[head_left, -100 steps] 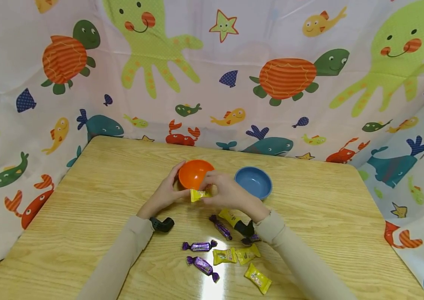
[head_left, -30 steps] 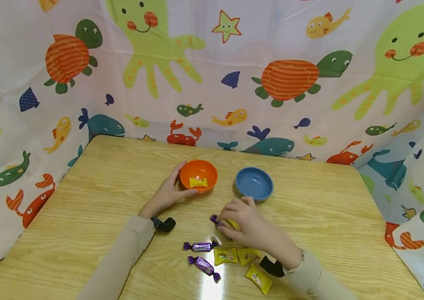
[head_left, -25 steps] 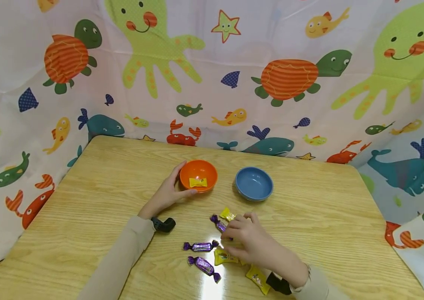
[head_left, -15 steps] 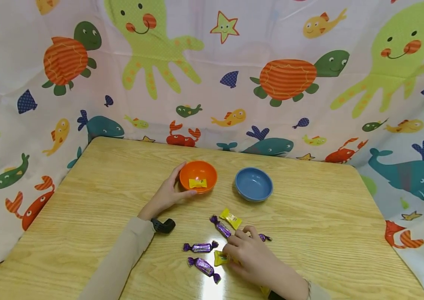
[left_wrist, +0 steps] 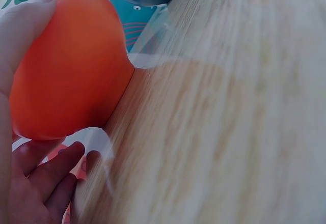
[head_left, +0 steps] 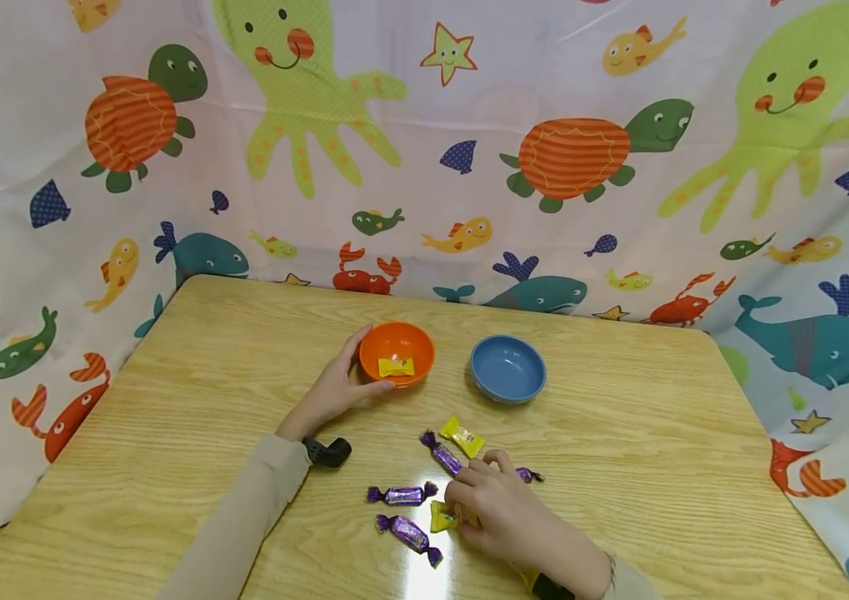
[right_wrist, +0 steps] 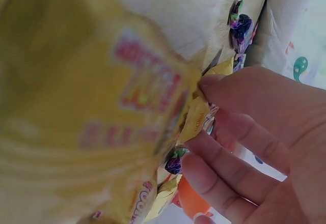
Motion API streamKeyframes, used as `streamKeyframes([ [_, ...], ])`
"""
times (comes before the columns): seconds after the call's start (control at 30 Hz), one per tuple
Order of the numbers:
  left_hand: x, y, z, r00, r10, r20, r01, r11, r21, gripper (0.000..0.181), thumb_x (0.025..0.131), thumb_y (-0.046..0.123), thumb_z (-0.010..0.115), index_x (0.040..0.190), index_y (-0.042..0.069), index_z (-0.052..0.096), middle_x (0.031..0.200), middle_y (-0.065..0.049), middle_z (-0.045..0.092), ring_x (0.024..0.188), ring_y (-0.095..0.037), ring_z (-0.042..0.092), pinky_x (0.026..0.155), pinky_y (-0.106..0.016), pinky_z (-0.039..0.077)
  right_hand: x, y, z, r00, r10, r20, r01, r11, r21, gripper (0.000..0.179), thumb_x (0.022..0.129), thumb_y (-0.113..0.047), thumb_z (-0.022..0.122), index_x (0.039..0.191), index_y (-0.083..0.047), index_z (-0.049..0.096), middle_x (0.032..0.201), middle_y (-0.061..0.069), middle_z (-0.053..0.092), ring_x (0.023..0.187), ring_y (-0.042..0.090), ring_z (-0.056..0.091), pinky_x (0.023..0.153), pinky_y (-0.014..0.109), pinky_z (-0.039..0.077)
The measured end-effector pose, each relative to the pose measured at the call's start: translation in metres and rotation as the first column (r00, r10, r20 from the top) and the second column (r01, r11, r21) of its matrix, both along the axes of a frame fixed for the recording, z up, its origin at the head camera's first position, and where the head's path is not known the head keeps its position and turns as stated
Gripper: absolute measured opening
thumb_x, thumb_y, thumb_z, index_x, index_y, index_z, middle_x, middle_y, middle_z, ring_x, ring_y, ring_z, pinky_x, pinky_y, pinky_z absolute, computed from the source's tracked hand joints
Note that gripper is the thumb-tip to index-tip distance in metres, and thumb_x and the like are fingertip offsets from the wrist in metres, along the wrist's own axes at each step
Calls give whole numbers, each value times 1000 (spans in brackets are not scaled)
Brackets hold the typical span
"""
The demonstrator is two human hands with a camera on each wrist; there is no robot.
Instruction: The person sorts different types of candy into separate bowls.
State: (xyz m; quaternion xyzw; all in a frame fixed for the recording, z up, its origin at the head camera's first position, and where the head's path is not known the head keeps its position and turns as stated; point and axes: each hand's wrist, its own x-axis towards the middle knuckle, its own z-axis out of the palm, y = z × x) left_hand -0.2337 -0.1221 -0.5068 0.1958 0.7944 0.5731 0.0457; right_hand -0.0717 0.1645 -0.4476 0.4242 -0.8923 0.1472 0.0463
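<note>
My left hand point(head_left: 334, 390) holds the orange bowl point(head_left: 397, 333) from its left side, thumb at the near rim; in the left wrist view its fingers curve around the bowl's wall point(left_wrist: 76, 66). Inside the bowl lies a yellow-wrapped candy point(head_left: 396, 367). Low over the near candies, my right hand point(head_left: 499, 512) has its thumb and fingertips at another yellow-wrapped candy point(head_left: 442, 517). The right wrist view has this candy point(right_wrist: 196, 119) between thumb and fingers. A further yellow candy point(right_wrist: 102, 107) fills the left of that view, very close and blurred.
A blue bowl point(head_left: 508, 368) stands right of the orange one. Purple twist-wrapped candies point(head_left: 403, 495) and a yellow candy point(head_left: 463, 437) lie around my right hand, which partly covers some. A patterned cloth point(head_left: 424, 200) hangs behind the wooden table point(head_left: 259, 333).
A yellow candy went from my right hand into the orange bowl. My right hand then passed over the purple candy and came nearer, down to the near yellow candies. My left hand stayed put.
</note>
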Motion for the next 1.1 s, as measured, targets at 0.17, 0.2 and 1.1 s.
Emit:
streamKeyframes([
  [0.17, 1, 0, 1, 1000, 3, 3, -3, 1000, -1, 107, 80, 46, 82, 159, 16, 17, 162, -1, 24, 147, -23, 24, 120, -51, 16, -1, 1, -1, 999, 15, -33, -16, 1000, -16, 30, 66, -14, 83, 85, -23, 63, 85, -12, 59, 84, 8, 53, 90, 44, 39],
  [0.2, 1, 0, 0, 1000, 2, 2, -2, 1000, 0, 106, 80, 46, 81, 159, 16, 17, 162, -1, 23, 147, -23, 24, 120, -51, 16, -1, 1, -2, 999, 18, -40, -19, 1000, -18, 30, 65, -14, 83, 85, -23, 63, 85, -12, 59, 84, 8, 53, 90, 43, 39],
  [1.1, 1, 0, 1, 1000, -5, 14, 5, 1000, 9, 104, 82, 44, 81, 159, 17, 17, 161, -1, 26, 147, -23, 25, 119, -51, 17, -28, -2, 35, 998, 62, -24, -64, 994, -86, 30, 65, -16, 87, 88, -21, 67, 86, -10, 61, 84, 10, 49, 92, 47, 38],
])
